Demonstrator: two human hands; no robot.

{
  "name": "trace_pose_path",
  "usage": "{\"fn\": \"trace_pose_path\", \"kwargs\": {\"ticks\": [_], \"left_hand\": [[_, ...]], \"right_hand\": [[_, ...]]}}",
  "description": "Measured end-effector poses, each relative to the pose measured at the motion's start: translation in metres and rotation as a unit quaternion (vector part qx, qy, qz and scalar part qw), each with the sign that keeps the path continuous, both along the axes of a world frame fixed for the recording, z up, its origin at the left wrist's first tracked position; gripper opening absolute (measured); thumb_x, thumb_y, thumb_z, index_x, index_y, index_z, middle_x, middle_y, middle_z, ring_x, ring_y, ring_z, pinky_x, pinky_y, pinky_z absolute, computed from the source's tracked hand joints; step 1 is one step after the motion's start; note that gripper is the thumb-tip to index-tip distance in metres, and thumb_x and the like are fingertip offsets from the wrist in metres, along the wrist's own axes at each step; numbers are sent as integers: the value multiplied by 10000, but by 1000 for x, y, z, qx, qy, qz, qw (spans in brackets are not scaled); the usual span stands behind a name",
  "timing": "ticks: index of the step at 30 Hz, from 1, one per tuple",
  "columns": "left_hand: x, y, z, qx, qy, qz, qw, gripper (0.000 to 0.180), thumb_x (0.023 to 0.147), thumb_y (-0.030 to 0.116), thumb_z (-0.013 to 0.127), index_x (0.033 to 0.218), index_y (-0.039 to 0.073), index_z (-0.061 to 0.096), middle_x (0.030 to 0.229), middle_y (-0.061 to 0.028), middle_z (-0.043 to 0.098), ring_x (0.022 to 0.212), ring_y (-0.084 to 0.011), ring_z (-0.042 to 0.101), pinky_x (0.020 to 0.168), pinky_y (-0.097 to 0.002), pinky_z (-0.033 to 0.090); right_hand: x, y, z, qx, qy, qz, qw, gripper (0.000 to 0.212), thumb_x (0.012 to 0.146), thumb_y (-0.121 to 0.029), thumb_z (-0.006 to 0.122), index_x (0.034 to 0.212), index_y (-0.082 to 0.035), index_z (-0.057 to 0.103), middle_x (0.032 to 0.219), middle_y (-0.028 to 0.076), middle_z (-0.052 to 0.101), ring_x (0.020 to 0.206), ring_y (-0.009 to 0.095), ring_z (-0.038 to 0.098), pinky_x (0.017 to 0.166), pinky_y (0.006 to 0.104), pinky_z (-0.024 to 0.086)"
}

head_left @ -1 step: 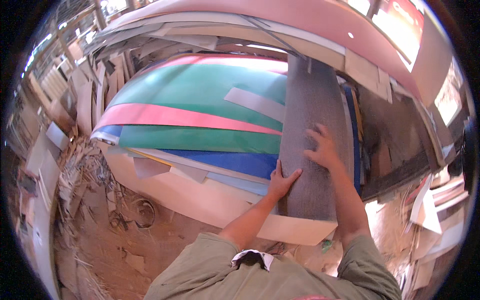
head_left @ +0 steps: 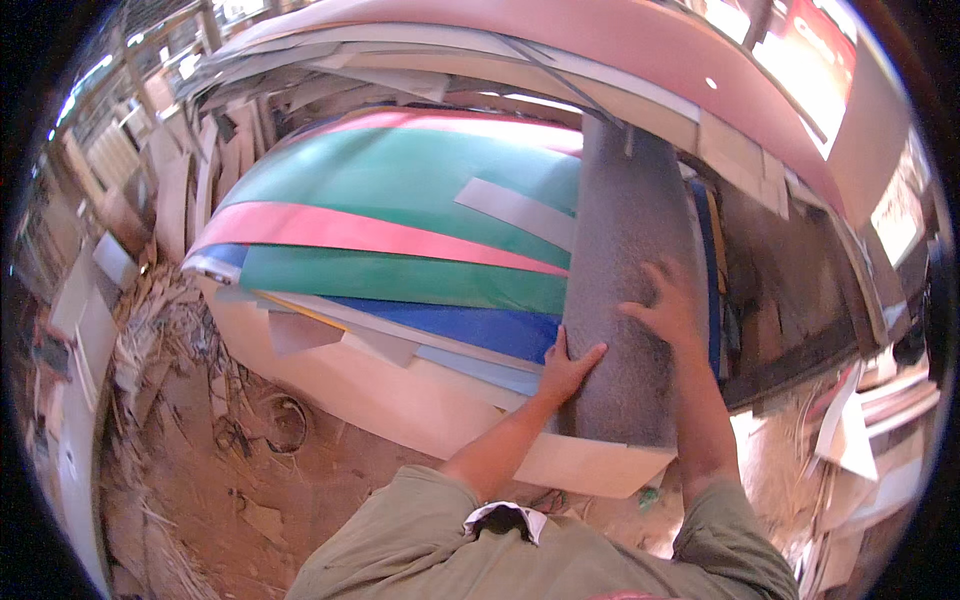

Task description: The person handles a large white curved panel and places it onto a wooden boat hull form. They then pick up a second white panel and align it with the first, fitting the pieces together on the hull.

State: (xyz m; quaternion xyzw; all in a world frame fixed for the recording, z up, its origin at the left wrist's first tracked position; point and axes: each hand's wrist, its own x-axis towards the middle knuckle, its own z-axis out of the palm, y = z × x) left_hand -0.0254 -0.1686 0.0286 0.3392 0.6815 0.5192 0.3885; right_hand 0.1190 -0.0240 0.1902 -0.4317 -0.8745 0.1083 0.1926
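Note:
A long dark grey board with a grainy face lies lengthwise over a stack of coloured sheets. My left hand rests at its left edge, the thumb stretched over the top and the index finger pointing along the edge; the other fingers are partly hidden. Above the right part of the board, my right hand is spread, fingers apart and slightly blurred, with nothing in it. Whether its fingertips touch the surface I cannot tell. Left of the board lie a green sheet, a pink strip and a blue sheet.
A narrow grey strip lies on the green sheet. Behind, a large pinkish panel tops another stack. A dark brown panel stands at right. Scraps and a coil litter the floor at left.
My right hand has moved slightly to the right over the board. The left hand keeps its place at the board's edge. The whole view has shifted a little.

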Motion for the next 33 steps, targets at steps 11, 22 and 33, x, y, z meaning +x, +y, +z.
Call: {"fn": "trace_pose_path", "kwargs": {"ticks": [11,22,33], "left_hand": [[-28,-6,-32,127,-152,-18,980,965,868,561,595,1488,-55,185,1473,-250,349,1367,-311,346,1114,-360,275],[-62,-67,-34,67,-231,-46,970,863,950,541,466,1518,4,101,1552,-177,229,1427,-279,232,1145,-347,209],[-15,-108,148,147,369,-177,901,1052,692,750,644,1509,194,283,1542,-275,132,1428,-438,160,1070,-670,176]], "right_hand": [[71,-3,-31,-240,168,-123,948,843,892,-574,529,1533,-155,177,1556,195,203,1427,340,224,1150,429,216],[51,-51,5,39,-26,-71,996,761,812,-556,643,1474,-308,360,1554,203,213,1420,426,196,1157,512,187],[27,-85,35,-11,-148,-155,977,899,723,-782,544,1485,-367,306,1584,143,155,1441,429,125,1138,587,148]]}}
